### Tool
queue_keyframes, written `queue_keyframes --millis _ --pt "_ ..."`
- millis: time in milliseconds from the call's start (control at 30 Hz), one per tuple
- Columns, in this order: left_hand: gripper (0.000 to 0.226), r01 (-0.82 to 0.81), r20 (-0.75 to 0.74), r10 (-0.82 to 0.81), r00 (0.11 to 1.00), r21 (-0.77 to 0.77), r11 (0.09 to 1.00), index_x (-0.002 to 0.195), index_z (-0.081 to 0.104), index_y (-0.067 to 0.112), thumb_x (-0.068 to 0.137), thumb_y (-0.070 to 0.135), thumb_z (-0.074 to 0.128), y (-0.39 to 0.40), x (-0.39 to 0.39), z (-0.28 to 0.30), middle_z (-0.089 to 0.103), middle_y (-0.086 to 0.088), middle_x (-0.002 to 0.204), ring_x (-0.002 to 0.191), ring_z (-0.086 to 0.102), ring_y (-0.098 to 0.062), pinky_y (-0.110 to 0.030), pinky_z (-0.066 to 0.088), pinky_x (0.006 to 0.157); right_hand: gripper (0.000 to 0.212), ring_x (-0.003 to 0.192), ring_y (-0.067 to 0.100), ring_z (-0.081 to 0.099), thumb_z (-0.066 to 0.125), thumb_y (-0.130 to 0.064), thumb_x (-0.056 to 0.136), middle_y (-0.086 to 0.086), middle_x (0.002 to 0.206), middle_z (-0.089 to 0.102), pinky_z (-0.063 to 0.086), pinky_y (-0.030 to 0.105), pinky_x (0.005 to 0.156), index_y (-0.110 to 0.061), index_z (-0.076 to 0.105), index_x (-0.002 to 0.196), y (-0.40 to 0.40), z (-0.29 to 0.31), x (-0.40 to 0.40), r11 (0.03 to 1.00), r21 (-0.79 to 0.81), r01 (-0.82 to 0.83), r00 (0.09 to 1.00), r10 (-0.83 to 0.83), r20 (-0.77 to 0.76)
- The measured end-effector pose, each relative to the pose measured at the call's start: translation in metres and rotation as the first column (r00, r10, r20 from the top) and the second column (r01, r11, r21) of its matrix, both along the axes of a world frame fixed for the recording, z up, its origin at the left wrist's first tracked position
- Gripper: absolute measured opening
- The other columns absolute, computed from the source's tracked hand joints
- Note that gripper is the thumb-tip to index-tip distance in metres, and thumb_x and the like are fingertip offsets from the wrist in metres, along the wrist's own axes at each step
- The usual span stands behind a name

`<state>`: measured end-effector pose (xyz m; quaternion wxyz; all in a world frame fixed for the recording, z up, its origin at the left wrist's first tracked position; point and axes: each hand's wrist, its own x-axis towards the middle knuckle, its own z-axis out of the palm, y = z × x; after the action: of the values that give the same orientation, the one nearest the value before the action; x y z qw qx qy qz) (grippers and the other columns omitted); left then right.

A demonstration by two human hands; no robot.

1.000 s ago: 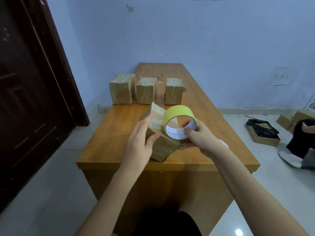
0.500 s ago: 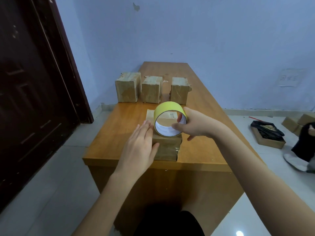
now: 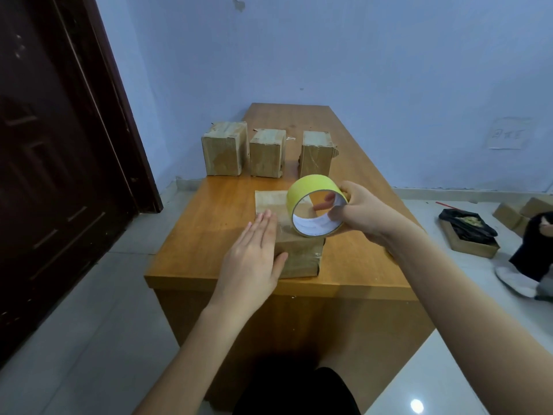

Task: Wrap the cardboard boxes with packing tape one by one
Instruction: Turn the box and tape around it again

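A cardboard box (image 3: 300, 259) lies flat near the front edge of the wooden table (image 3: 209, 223). My left hand (image 3: 254, 259) rests flat on the box's left side, fingers straight. My right hand (image 3: 363, 212) grips a yellow roll of packing tape (image 3: 314, 205) just above the box's top, one finger inside the core. Clear tape runs from the roll down onto the box. Three more cardboard boxes (image 3: 226, 152), (image 3: 267, 153), (image 3: 316, 154) stand in a row farther back on the table.
A dark door (image 3: 54, 163) stands at the left, a blue wall behind the table. On the floor at the right lie an open box with a black bag (image 3: 468, 232), other boxes (image 3: 514, 212) and a seated person's leg and shoe (image 3: 526, 265).
The box, tilted up on an edge a second ago, now lies flat on the table. My left hand flattened on it. My right hand carried the tape roll rightward over the top.
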<state>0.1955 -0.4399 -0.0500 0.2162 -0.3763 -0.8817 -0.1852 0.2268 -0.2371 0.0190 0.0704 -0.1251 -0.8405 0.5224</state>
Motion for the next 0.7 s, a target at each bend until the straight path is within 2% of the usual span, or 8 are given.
queue_keyframes --millis 67,167,233,367,467,533,633,700 --pt "0.064 0.014 0.001 -0.014 1.000 -0.005 1.000 0.146 0.022 0.014 0.094 0.040 0.048 0.001 -0.003 -0.003 0.025 -0.003 0.152 0.139 0.024 -0.015 -0.026 0.012 0.110 0.015 0.089 0.019 0.064 0.059 -0.008 0.090 0.008 0.102 0.065 0.057 0.027 0.056 -0.010 0.050 0.101 -0.003 -0.010 0.000 0.995 -0.040 0.097 0.995 -0.098 -0.020" --pt "0.063 0.000 0.005 0.000 1.000 -0.005 1.000 0.143 0.031 0.010 0.092 0.037 0.054 0.001 -0.003 -0.002 0.034 -0.007 0.148 0.136 0.032 -0.019 -0.029 0.016 0.108 0.013 0.086 0.020 0.062 0.065 -0.018 0.089 0.007 0.094 0.061 0.056 0.027 0.063 -0.015 0.054 0.094 -0.007 -0.020 0.001 0.994 0.050 0.094 0.995 -0.092 -0.032" --pt "0.061 -0.011 -0.012 0.011 1.000 -0.010 1.000 0.140 0.038 0.007 0.090 0.034 0.059 0.002 -0.002 -0.001 0.039 -0.009 0.145 0.133 0.038 -0.021 -0.032 0.020 0.107 0.007 0.086 0.021 0.061 0.060 -0.014 0.092 0.007 0.091 0.060 0.056 0.026 0.064 -0.016 0.054 0.089 -0.008 -0.020 0.002 0.997 0.027 0.075 0.997 -0.074 -0.033" --pt "0.056 -0.014 -0.055 0.013 0.998 -0.015 1.000 0.133 0.049 0.004 0.086 0.030 0.065 0.001 -0.002 0.000 0.050 -0.012 0.136 0.125 0.048 -0.023 -0.036 0.030 0.103 0.008 0.089 0.025 0.058 0.047 0.001 0.093 0.016 0.100 0.055 0.056 0.024 0.056 -0.005 0.048 0.098 -0.001 -0.009 0.005 1.000 -0.003 0.018 1.000 -0.018 0.001" --pt "0.057 0.000 -0.066 -0.001 0.998 -0.020 1.000 0.132 0.050 0.003 0.084 0.028 0.068 0.001 -0.004 0.001 0.051 -0.012 0.135 0.124 0.050 -0.023 -0.037 0.031 0.103 0.020 0.082 0.022 0.067 0.045 0.007 0.092 0.016 0.100 0.065 0.058 0.030 0.057 -0.001 0.046 0.110 0.009 -0.009 0.011 0.971 -0.237 0.037 0.999 -0.043 -0.023" --pt "0.058 0.003 -0.067 -0.005 0.998 -0.026 1.000 0.132 0.050 0.003 0.084 0.029 0.068 0.002 -0.006 0.002 0.051 -0.012 0.135 0.125 0.049 -0.023 -0.037 0.029 0.104 0.022 0.077 0.018 0.070 0.049 0.002 0.092 0.010 0.094 0.069 0.058 0.031 0.057 -0.003 0.047 0.114 0.011 -0.014 0.013 0.949 -0.303 0.083 0.993 -0.103 -0.049" --pt "0.060 0.017 -0.052 -0.019 0.998 -0.038 0.999 0.136 0.047 0.005 0.086 0.033 0.065 0.003 -0.008 0.002 0.047 -0.010 0.139 0.129 0.045 -0.021 -0.034 0.023 0.107 0.023 0.084 0.016 0.066 0.060 -0.013 0.091 0.003 0.093 0.066 0.059 0.030 0.060 -0.009 0.053 0.113 0.008 -0.024 0.009 0.962 -0.199 0.187 0.977 -0.204 -0.065" --pt "0.061 0.011 -0.054 -0.014 0.998 -0.040 0.999 0.135 0.047 0.005 0.085 0.034 0.066 0.003 -0.008 0.001 0.048 -0.010 0.139 0.128 0.045 -0.021 -0.034 0.024 0.106 0.019 0.088 0.017 0.064 0.064 -0.018 0.090 0.004 0.096 0.063 0.059 0.027 0.062 -0.011 0.057 0.106 0.005 -0.030 0.009 0.977 -0.134 0.163 0.983 -0.172 -0.060"
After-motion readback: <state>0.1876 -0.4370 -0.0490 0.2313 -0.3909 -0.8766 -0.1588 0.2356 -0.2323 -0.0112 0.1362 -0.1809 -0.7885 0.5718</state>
